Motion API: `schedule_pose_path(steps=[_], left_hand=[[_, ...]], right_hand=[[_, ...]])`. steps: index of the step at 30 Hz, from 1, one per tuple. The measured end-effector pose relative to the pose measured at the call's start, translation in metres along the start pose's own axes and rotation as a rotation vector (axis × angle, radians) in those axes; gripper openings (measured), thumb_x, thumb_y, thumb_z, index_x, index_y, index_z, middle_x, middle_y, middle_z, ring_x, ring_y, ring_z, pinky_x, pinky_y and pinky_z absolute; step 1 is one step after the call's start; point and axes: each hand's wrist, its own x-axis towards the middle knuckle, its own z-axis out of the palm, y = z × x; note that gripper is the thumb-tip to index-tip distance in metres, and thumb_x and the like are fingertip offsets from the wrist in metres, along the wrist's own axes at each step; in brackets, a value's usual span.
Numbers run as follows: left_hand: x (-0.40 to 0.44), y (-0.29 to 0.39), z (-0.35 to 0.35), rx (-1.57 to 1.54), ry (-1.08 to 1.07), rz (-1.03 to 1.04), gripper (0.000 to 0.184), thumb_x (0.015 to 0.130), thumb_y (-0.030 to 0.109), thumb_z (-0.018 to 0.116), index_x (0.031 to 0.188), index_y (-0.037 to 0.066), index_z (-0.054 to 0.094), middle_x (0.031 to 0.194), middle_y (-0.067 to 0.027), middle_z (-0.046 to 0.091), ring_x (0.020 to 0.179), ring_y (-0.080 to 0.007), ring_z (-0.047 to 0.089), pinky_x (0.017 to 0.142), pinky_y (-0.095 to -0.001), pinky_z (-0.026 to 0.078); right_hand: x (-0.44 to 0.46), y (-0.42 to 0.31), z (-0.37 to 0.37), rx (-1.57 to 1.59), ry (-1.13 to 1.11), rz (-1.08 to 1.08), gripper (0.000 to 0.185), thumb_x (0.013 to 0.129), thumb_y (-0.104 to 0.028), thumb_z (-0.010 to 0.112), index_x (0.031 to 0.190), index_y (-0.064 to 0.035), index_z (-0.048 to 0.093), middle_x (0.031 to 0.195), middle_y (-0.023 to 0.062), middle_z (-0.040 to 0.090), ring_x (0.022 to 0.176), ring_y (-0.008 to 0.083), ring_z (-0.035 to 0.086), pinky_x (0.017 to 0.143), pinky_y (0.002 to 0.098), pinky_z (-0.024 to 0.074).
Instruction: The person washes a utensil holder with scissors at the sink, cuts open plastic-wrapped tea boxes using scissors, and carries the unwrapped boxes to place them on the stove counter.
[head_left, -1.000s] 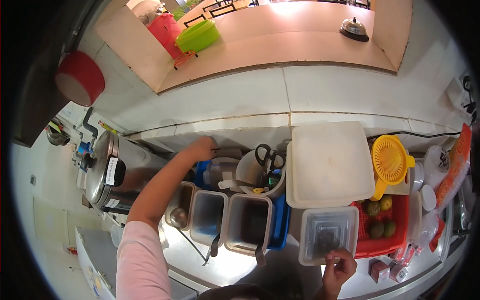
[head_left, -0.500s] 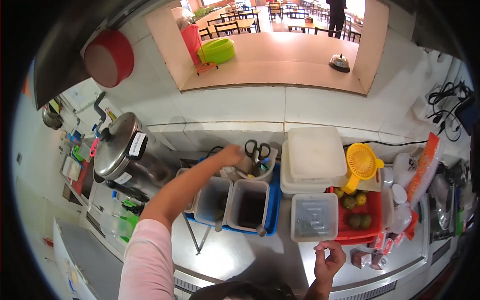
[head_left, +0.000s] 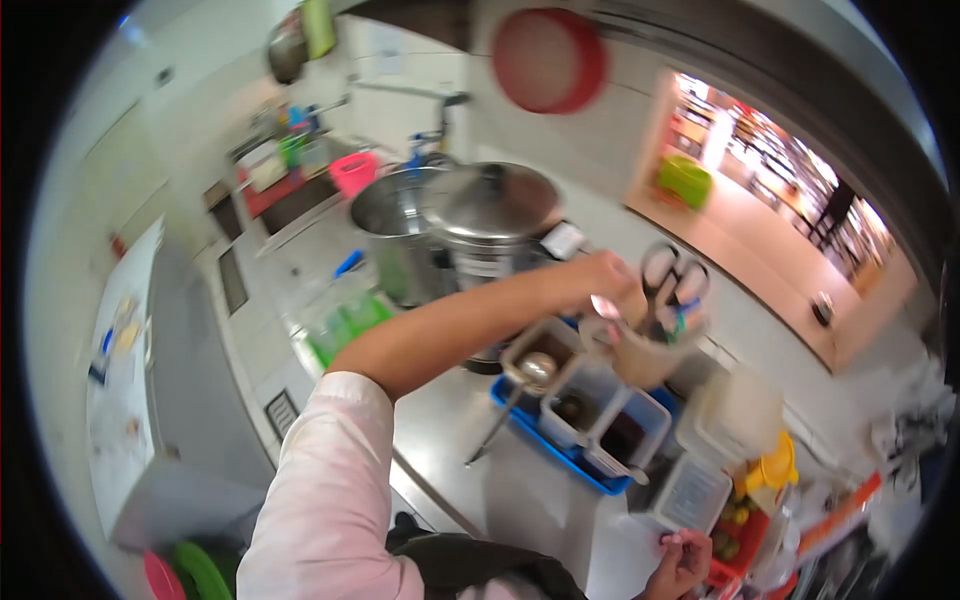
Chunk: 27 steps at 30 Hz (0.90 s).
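Observation:
My left hand [head_left: 612, 284] is closed on the rim of a pale plastic tub [head_left: 645, 362]. The tub looks raised above the containers behind it; blur hides the fingertips. Black-handled scissors [head_left: 673, 272] and other small utensils stand in it. Below are clear rectangular containers [head_left: 580, 395] in a blue tray [head_left: 560, 458]; one has dark contents and another a rounded metal piece. My right hand [head_left: 680, 565] is low at the right, fingers loosely curled and nothing visible in them. It is near a lidded clear box [head_left: 692, 492].
Large steel pots [head_left: 490, 205] stand at the back. A red basket [head_left: 742, 550] with green fruit and a yellow juicer [head_left: 775, 462] are on the right. A serving hatch [head_left: 740, 240] opens onto a dining room. A red pan [head_left: 550, 60] hangs above; a sink [head_left: 295, 212] lies farther left.
The view has swung left and tilted. My left hand has taken the tub's rim, and the tub looks larger and higher against the containers. My right hand stays low at the right.

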Motion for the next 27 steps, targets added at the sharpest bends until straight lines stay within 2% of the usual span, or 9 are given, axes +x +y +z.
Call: schedule_pose_path(steps=[2,5,7,14,15,17,19,22,27], left_hand=[[-0.091,-0.008,-0.019,-0.183,-0.179,0.114,0.026,0.092,0.022,0.055,0.103,-0.002,0.053,0.069,-0.0031,0.051,0.057,-0.0197,0.063,0.053,-0.0370,0.059],[-0.213,-0.040,-0.062,0.203,-0.046,0.228,0.032,0.088,0.027,0.059,0.105,0.000,0.060,0.072,0.0015,0.054,0.062,-0.0075,0.052,0.052,-0.0252,0.046],[-0.311,-0.051,-0.093,0.157,0.080,-0.009,0.029,0.084,0.022,0.060,0.104,0.002,0.062,0.073,0.0032,0.055,0.065,-0.0056,0.050,0.055,-0.0240,0.042],[-0.607,-0.193,-0.234,-0.242,0.950,-0.129,0.036,0.077,0.008,0.055,0.112,0.001,0.060,0.080,-0.0023,0.060,0.063,-0.0083,0.052,0.051,-0.0238,0.042],[-0.641,-0.200,-0.252,-0.291,1.034,-0.103,0.039,0.076,0.007,0.054,0.115,0.002,0.059,0.080,-0.0026,0.060,0.062,-0.0085,0.052,0.050,-0.0237,0.043],[-0.698,-0.217,-0.278,-0.418,1.186,-0.078,0.046,0.076,0.004,0.052,0.121,0.004,0.056,0.082,-0.0032,0.060,0.059,-0.0090,0.054,0.047,-0.0234,0.043],[-0.743,-0.241,-0.313,-0.446,1.292,-0.042,0.050,0.076,0.003,0.050,0.126,0.005,0.053,0.081,-0.0034,0.060,0.057,-0.0096,0.054,0.045,-0.0230,0.044],[-0.798,-0.265,-0.377,-0.448,1.423,-0.088,0.052,0.076,0.003,0.051,0.128,0.005,0.052,0.080,-0.0032,0.059,0.054,-0.0097,0.054,0.043,-0.0223,0.043],[-0.835,-0.274,-0.505,-0.435,1.429,-0.196,0.045,0.074,0.003,0.052,0.118,0.006,0.058,0.079,-0.0022,0.061,0.054,-0.0097,0.054,0.043,-0.0223,0.044]], right_hand=[[-0.008,-0.016,0.019,0.007,-0.126,-0.090,0.005,0.083,0.001,0.064,0.086,0.0011,0.060,0.081,0.0083,0.062,0.066,0.0140,0.057,0.059,0.0225,0.0458],[-0.027,-0.040,0.065,0.146,-0.260,-0.079,0.007,0.084,0.002,0.064,0.090,0.0013,0.061,0.085,0.0093,0.064,0.069,0.0149,0.059,0.060,0.0234,0.0472],[-0.046,-0.057,0.107,0.202,-0.351,-0.042,0.009,0.083,0.000,0.066,0.091,0.0005,0.062,0.083,0.0075,0.063,0.070,0.0119,0.058,0.063,0.0231,0.0479],[-0.169,-0.130,0.355,0.102,-0.802,-0.063,0.014,0.084,-0.014,0.069,0.094,-0.0046,0.065,0.081,0.0032,0.063,0.070,0.0110,0.058,0.065,0.0244,0.0484],[-0.192,-0.097,0.406,0.278,-0.843,-0.069,0.008,0.078,0.002,0.066,0.082,0.0009,0.060,0.074,0.0040,0.059,0.064,0.0089,0.055,0.061,0.0202,0.0455],[-0.244,-0.146,0.493,0.264,-1.055,-0.039,0.007,0.078,0.000,0.068,0.078,0.0012,0.061,0.077,0.0068,0.063,0.070,0.0111,0.059,0.063,0.0226,0.0467],[-0.289,-0.199,0.574,0.336,-1.204,-0.480,0.018,0.085,-0.003,0.061,0.068,0.0008,0.058,0.076,0.0083,0.062,0.066,0.0132,0.059,0.057,0.0243,0.0459],[-0.345,-0.242,0.664,0.494,-1.391,-0.223,0.020,0.083,-0.004,0.064,0.064,0.0006,0.059,0.075,0.0093,0.063,0.066,0.0139,0.059,0.060,0.0250,0.0454],[-0.390,-0.275,0.802,0.417,-1.341,-0.115,0.004,0.076,0.003,0.068,0.079,0.0019,0.066,0.075,0.0085,0.064,0.068,0.0126,0.059,0.063,0.0240,0.0467]])
